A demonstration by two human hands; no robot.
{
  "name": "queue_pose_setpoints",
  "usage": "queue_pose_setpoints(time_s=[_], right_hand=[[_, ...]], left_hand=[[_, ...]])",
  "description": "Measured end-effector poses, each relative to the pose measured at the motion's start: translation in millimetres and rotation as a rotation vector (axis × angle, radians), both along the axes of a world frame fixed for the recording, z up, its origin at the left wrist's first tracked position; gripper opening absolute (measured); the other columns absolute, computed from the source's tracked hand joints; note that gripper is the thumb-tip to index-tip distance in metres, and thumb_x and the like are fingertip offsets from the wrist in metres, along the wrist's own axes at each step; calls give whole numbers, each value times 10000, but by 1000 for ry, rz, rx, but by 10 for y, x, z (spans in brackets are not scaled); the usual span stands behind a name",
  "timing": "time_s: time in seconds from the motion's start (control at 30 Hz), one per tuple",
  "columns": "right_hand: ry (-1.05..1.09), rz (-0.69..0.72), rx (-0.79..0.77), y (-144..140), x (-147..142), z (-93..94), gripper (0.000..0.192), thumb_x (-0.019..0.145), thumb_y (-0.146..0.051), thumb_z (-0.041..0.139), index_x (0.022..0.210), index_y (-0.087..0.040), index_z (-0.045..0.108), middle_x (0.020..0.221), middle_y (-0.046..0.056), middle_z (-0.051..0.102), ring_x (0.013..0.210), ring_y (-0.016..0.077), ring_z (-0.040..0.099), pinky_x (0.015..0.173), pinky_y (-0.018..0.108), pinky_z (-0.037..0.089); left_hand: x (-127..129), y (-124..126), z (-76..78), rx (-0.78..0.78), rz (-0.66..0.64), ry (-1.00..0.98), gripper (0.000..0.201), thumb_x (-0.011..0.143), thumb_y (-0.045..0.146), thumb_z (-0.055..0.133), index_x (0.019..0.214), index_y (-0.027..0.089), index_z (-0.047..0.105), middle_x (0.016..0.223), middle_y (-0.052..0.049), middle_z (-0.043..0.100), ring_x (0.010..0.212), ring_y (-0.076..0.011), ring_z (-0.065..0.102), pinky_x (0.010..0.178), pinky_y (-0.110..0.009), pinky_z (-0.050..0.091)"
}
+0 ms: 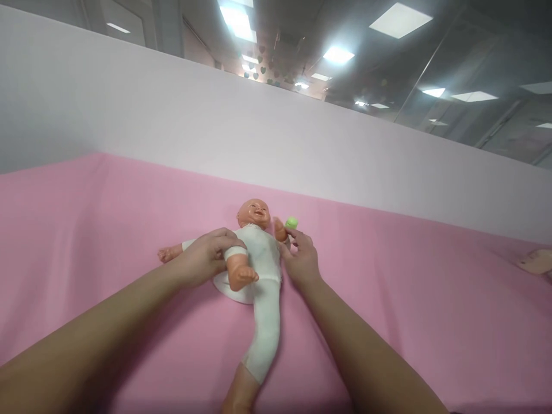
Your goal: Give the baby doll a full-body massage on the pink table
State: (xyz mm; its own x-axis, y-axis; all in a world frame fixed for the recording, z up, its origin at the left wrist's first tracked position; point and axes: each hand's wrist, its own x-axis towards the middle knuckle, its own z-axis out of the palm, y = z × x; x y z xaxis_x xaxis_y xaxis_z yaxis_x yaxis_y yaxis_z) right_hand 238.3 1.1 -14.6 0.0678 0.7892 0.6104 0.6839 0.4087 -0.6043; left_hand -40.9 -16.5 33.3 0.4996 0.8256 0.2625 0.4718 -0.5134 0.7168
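the baby doll [259, 247] lies face-up on the pink sheet [86, 230]. the left hand [202, 261] is closed over its raised thigh, the right hand [302, 261] rests open-fingered against its side, a green thing [291, 222] just beyond its fingertips. best to keep the thigh hold gentle and the torso steadied.

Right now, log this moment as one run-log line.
left hand: grips doll at its side | right hand: touches doll's other side, by green piece | doll: on its back on pink sheet

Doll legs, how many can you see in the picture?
2: one leg bent up beside the left hand, one leg stretched toward the camera, in white cloth.
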Motion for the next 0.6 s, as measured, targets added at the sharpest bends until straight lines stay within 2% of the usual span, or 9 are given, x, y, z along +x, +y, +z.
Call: queue_pose_setpoints(time_s=[0.13,0.27,0.37,0.43,0.6], right_hand=[[-326,164,40,11,-126,-47,372,923,-245,552,1279,-259,658,1268,72,678,1220,260,557,1129,500,387],[-373,192,-16,20,-138,-26,401,934,-233,528,1319,-252,636,1299,75,662,1249,253,543,1140,489,378],[-259,175,-82,4,-85,-4,369,930,-315,566,1287,-255,640,1271,76,677,1194,267,586,1069,485,446],[-96,115,-131,14,-8,-9,424,922,-399,590,1316,-246,603,1248,89,686,1144,275,620,996,470,499],[329,-1,-227,167,326,-54,578,916,-526,567,1401,-222,492,1208,99,699,1023,242,687,869,375,558]], left_hand=[[-9,124,-103,-4,3,58,221,840,362,633,1016,289,745,1080,-32,602,943,-203,627,779,-297,518],[-1,168,-124,-9,-3,75,186,837,395,654,939,276,756,1029,-27,588,899,-190,614,755,-288,501],[0,127,-73,-68,-29,12,232,814,429,704,977,274,761,1040,-32,590,913,-194,605,762,-288,500],[-17,93,-28,-136,-82,-40,298,770,440,756,1014,268,759,1048,-37,592,924,-199,601,756,-285,504],[-73,2,74,-262,-341,-35,412,612,391,875,975,242,749,1002,-19,593,876,-174,590,771,-273,512]])
